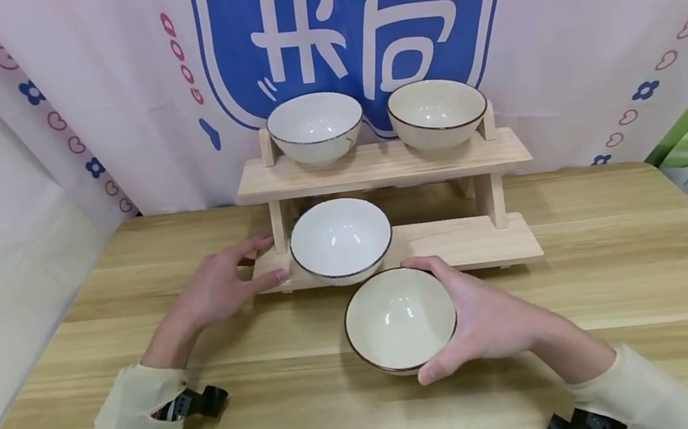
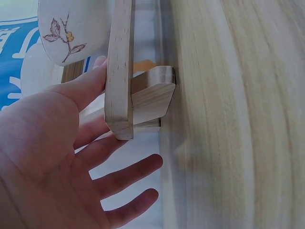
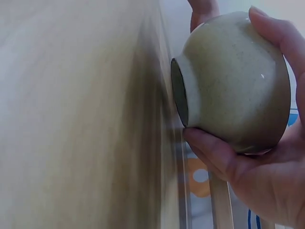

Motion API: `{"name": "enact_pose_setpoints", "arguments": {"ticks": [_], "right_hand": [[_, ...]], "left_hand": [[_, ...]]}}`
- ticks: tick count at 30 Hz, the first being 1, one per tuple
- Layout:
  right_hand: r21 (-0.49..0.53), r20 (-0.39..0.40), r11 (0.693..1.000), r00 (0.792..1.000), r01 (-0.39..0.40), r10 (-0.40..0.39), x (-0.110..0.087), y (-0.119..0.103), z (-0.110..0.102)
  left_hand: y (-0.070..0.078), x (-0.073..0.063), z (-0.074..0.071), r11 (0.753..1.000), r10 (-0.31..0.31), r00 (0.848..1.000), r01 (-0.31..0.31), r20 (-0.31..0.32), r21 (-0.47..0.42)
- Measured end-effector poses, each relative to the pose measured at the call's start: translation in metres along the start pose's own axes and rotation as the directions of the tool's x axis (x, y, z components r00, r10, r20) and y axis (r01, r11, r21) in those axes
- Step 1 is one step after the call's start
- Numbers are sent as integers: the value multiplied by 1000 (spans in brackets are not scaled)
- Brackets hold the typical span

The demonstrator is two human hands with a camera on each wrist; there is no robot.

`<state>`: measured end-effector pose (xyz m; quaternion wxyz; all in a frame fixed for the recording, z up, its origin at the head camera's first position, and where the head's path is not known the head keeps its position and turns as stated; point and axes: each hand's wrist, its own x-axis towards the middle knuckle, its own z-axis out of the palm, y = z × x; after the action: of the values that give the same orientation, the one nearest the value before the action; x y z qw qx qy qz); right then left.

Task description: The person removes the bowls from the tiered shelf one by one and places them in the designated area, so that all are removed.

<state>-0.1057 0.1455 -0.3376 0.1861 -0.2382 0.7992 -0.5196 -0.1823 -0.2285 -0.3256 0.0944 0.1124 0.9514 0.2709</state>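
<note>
My right hand (image 1: pixel 477 313) holds a cream bowl (image 1: pixel 401 321) with a dark brown rim, thumb on the near side and fingers round the far side. In the right wrist view the foot of this bowl (image 3: pixel 233 81) is lifted off the table. My left hand (image 1: pixel 220 286) grips the left end of a two-tier wooden stand (image 1: pixel 470 239), thumb over the lower board (image 2: pixel 119 81) and some fingers under it. Close to that thumb, a white bowl (image 1: pixel 341 237) with a dark rim sits on the lower tier; a twig pattern shows on its outside.
On the upper tier (image 1: pixel 379 164) stand another white bowl (image 1: pixel 316 125) at the left and another cream bowl (image 1: pixel 438 109) at the right. The stand is on a wood-grain table (image 1: pixel 296 424), near its back edge. A printed curtain (image 1: pixel 557 23) hangs behind.
</note>
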Motion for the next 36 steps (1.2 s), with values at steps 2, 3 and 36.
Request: {"name": "enact_pose_setpoints", "arguments": {"ticks": [2, 3, 36], "right_hand": [[2, -9, 1000, 1000, -5, 5, 1, -1, 3], [6, -13, 1000, 1000, -6, 6, 1, -1, 4], [126, -88, 991, 994, -49, 60, 20, -24, 66]], "left_hand": [[1, 0, 0, 1000, 3, 1000, -3, -2, 1], [1, 0, 0, 1000, 6, 1000, -6, -3, 2], [-1, 3, 1, 1000, -2, 1000, 2, -2, -4]]}}
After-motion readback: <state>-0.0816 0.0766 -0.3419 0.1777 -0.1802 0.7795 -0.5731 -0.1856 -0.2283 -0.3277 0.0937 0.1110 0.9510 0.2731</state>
